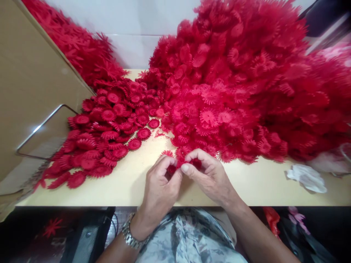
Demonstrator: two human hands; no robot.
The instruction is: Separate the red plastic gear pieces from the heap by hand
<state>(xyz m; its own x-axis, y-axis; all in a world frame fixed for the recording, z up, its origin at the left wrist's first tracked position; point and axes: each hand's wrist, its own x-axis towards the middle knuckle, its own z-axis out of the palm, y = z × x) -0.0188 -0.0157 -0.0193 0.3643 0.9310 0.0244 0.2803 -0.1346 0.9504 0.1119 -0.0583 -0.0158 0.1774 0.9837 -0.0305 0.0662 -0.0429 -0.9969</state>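
Note:
My left hand (162, 184) and my right hand (207, 175) meet above the table's front part, thumbs and fingertips pressed close together. Between them they pinch a red artificial flower piece (180, 160), mostly covered by the fingers. Right behind my hands rises a large heap of red fringed flower pieces (211, 109), loose and spiky. On the left lies a lower pile of round red flower pieces (109, 124) with curled-up edges. One fringed piece (166, 153) shows just beyond my left fingertips.
A cardboard panel (33, 84) with a bent metal wire (41, 128) stands at the left. Star-shaped red petals (79, 47) are heaped behind it. A crumpled white tissue (307, 178) lies on the pale table (246, 186) at right. A white wall (131, 33) closes off the back.

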